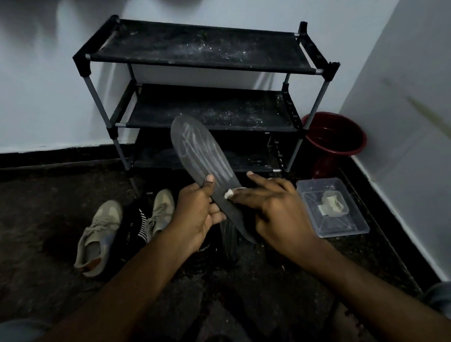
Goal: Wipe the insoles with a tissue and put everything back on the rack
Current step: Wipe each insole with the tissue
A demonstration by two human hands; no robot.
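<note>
Right, I see the dark insole [201, 156] held up in front of the black three-tier shoe rack [197, 50]. Its long axis runs diagonally: the rounded toe points up and away toward the rack's middle shelf, and the heel end drops back toward me. The broad face is turned to the camera and shows pale streaks. The left hand [198, 216] grips the insole by its heel half, with the thumb on the upper face and the fingers curled underneath. The right hand [274, 207] lies over the same stretch with mostly straight fingers, one digit pressing a small white wad of tissue [228, 194] against the surface.

All three rack shelves are bare fabric dusted with white specks, and open air separates the toe from them. In front of the rack's left legs lies a pair of tan sneakers [96, 231]. By its right legs stands a red bucket [336, 136]. Nearer me on that side sits a clear plastic container [331, 208] with something crumpled inside.

The floor [32, 215] is dark and speckled. The rack backs onto a white wall [34, 92] in a dim corner.
</note>
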